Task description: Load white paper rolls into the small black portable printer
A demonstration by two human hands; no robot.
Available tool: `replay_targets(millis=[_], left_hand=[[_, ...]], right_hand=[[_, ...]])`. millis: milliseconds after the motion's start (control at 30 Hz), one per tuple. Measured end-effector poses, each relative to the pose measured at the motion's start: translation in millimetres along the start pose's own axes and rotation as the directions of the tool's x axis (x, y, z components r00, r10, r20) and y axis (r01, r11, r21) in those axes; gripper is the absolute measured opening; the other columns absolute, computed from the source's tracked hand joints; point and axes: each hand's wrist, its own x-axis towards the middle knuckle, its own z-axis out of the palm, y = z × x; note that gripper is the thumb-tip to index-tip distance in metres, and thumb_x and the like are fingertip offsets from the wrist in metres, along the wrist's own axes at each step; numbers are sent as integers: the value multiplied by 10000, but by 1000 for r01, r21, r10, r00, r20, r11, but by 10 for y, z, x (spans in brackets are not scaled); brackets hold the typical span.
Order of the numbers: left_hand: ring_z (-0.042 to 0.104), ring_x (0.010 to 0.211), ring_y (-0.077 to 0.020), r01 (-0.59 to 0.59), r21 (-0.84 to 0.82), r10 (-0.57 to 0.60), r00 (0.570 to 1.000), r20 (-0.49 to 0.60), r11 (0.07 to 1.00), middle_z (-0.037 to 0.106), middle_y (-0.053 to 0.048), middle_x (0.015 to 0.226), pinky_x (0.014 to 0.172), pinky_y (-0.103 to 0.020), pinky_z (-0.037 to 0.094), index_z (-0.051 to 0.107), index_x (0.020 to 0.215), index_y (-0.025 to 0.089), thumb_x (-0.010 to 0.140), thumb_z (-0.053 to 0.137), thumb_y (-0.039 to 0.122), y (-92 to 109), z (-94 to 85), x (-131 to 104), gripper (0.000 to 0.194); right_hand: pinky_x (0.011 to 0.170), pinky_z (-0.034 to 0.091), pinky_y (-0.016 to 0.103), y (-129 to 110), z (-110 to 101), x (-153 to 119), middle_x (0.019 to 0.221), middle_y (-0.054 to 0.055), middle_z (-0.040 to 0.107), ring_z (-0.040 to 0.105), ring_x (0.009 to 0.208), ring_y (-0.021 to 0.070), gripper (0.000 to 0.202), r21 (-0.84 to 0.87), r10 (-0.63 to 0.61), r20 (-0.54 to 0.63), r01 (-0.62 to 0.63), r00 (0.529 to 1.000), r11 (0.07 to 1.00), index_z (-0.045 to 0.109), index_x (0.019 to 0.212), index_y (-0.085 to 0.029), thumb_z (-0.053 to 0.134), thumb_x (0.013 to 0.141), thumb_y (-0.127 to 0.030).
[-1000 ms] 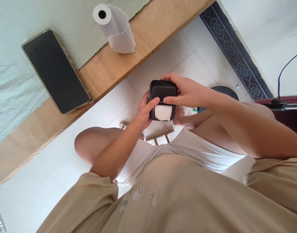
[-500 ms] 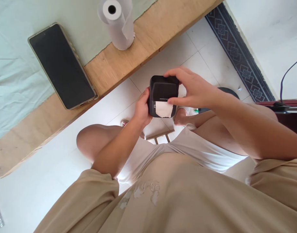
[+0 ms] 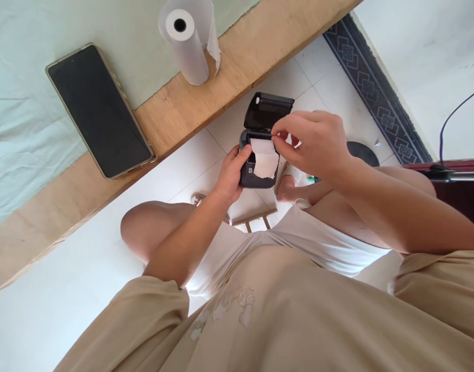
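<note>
My left hand point(image 3: 232, 175) grips a small black receipt printer point(image 3: 256, 181) by its left side, thumb over the upper edge. The printer's lid point(image 3: 268, 111) stands raised at the far end, showing its dark inside and a white roller end. White paper point(image 3: 265, 160) lies across the body, and its torn end hangs toward me. My right hand point(image 3: 309, 139) has thumb and index finger pinched together at the printer's right edge, beside the hinge. What that pinch holds, if anything, is too small to make out.
A wooden table edge point(image 3: 175, 111) runs diagonally at the left, partly under a pale green cloth point(image 3: 128, 31). On it are a phone point(image 3: 100, 111) and an upright white paper roll point(image 3: 188, 57) with a loose end. My knees and the tiled floor point(image 3: 198, 160) lie below.
The printer's lid has gone from closed to raised. My right hand has shifted from across the lid to a pinch at the right edge. My left hand keeps its hold.
</note>
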Motion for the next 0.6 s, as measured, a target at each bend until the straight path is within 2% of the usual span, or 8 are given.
replay_targets(millis=[133,267,367,467,533,600], left_hand=[[833,1001,-267,3,-1,-3,1000,-10,1000,812,-22,939,871,-355,654,746,1035,241,802,988,542,-11,29,-28,451],[813,983,-258,-19,23,19,1000,-2,1000,763,-10,898,825,-338,638,742,1001,244,802,992,548,-26,28,-48,441],[794,922,-241,-49,66,47,998,32,997,758,-14,881,780,-324,615,755,986,238,786,995,570,-27,13,-55,456],[782,862,-222,-37,75,35,999,34,996,778,-13,874,751,-317,606,758,981,230,758,1005,576,-36,4,-41,481],[787,848,-227,-2,43,2,1000,4,999,791,-19,868,753,-327,613,746,962,224,748,1001,587,-51,-2,-19,493],[798,849,-239,30,-6,-30,999,-34,1000,796,-21,855,759,-341,622,733,944,227,751,992,601,-63,-12,4,495]], right_hand=[[646,274,365,-21,152,-6,1051,73,828,664,767,224,302,-119,-35,103,48,994,992,820,1022,-242,531,1064,-320],[628,211,348,-77,225,4,1128,63,840,673,736,206,194,-153,-44,191,74,981,985,809,1047,-249,621,1007,-267],[632,229,345,-114,247,47,1092,63,845,691,748,226,150,-137,23,236,10,972,990,763,1097,-259,686,968,-258],[636,286,338,-110,246,108,1054,48,846,703,779,250,320,-70,91,278,-74,956,995,703,1200,-266,736,886,-217],[638,343,332,-61,213,131,1090,36,848,705,798,247,416,35,90,276,-104,957,994,670,1213,-265,746,813,-179],[636,409,329,33,145,133,1162,43,837,696,795,223,443,211,93,238,-145,967,967,641,1205,-265,736,781,-180]])
